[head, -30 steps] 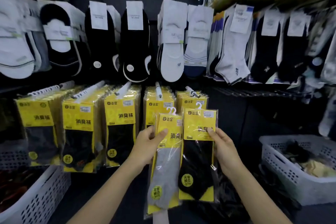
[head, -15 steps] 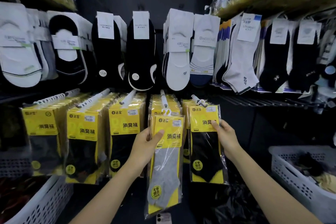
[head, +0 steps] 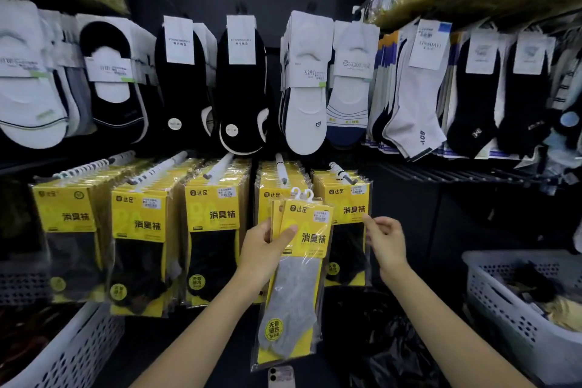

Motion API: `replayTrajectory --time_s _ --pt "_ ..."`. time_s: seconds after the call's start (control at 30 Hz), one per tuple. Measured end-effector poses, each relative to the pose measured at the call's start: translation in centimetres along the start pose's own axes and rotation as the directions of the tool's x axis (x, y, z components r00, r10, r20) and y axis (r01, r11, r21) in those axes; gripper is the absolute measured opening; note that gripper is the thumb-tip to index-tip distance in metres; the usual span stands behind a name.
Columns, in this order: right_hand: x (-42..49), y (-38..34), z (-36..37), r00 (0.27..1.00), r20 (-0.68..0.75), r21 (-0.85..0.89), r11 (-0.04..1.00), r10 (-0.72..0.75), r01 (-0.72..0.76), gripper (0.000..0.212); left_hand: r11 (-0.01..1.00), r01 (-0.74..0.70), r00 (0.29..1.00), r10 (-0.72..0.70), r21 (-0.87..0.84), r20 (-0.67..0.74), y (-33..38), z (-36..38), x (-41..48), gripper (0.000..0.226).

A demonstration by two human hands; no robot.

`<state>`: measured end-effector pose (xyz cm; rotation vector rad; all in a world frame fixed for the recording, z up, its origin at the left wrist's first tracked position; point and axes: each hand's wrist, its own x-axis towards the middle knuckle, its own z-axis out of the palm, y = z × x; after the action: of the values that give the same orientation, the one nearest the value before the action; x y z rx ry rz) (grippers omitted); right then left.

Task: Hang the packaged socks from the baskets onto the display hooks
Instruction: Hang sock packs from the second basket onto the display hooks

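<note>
- Left hand (head: 263, 250): fingers grasp the grey sock pack (head: 294, 290), held below-left of the rightmost hook (head: 341, 172).
- Right hand (head: 386, 244): fingers loose, holding nothing, beside the black sock pack (head: 350, 208) hanging from that hook.

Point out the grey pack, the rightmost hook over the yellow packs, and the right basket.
grey pack (head: 294, 290): head view, on the grey sock behind the wrapper.
rightmost hook (head: 341, 172): head view, midway along its white rod.
right basket (head: 510, 324): head view, on its perforated front wall.
</note>
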<state>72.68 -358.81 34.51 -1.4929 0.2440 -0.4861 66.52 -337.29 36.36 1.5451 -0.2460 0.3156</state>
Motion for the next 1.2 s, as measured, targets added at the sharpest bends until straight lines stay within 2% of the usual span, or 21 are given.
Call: replayTrajectory --time_s 0.07,0.13,0.23,0.43,0.6,0.7,0.9,1.07,1.13,1.2 --pt "-2.6 -0.8 0.4 0.966 0.259 0.082 0.997 -0.013 -0.009 0.037 1.0 0.01 1.0 -0.01 -0.019 0.002 -0.1 0.5 -0.1 0.01" --pt "-5.0 -1.3 0.7 0.913 0.399 0.117 0.992 -0.091 0.048 0.041 0.999 0.014 1.0 -0.014 -0.04 -0.01 0.0 1.2 -0.2 0.009" --pt "-7.0 -1.3 0.8 0.931 0.32 0.189 0.975 -0.177 0.121 0.028 0.998 0.008 1.0 -0.009 -0.059 -0.026 0.0 2.0 -0.5 0.018" --pt "-5.9 -1.3 -0.5 0.958 0.267 0.247 0.968 -0.106 0.038 0.018 0.999 0.037 0.999 -0.038 -0.04 -0.025 0.3 1.8 -0.3 0.008" --pt "-3.2 -1.8 -2.1 0.994 0.087 0.266 0.963 -0.073 0.048 0.006 0.999 0.036 0.997 -0.036 -0.013 -0.065 0.4 0.5 0.4 0.01" --pt "-1.6 -2.6 -2.1 0.988 0.072 0.226 0.967 -0.136 0.116 0.006 1.0 0.009 0.999 -0.009 0.0 -0.051 0.3 -0.1 0.6 0.011" --pt "0.1 -3.9 -0.8 0.933 0.24 0.13 0.961 -0.269 0.244 0.011 1.0 0.014 0.999 -0.014 0.003 -0.053 0.2 -0.4 0.9 0.015" --pt "1.6 -3.0 -0.1 0.94 0.275 0.1 0.979 -0.2 0.179 0.01 0.999 0.027 0.999 -0.025 0.034 -0.046 0.1 0.0 1.0 0.013" --pt "2.2 -2.4 0.1 0.967 0.21 0.07 0.988 -0.147 0.135 0.01 0.998 0.037 0.999 -0.034 0.057 -0.039 0.1 0.2 1.0 0.015" --pt "2.7 -1.6 0.2 0.993 0.096 0.013 0.997 -0.075 0.074 0.024 0.996 0.041 0.999 -0.038 0.073 -0.033 0.0 0.5 1.0 0.015"
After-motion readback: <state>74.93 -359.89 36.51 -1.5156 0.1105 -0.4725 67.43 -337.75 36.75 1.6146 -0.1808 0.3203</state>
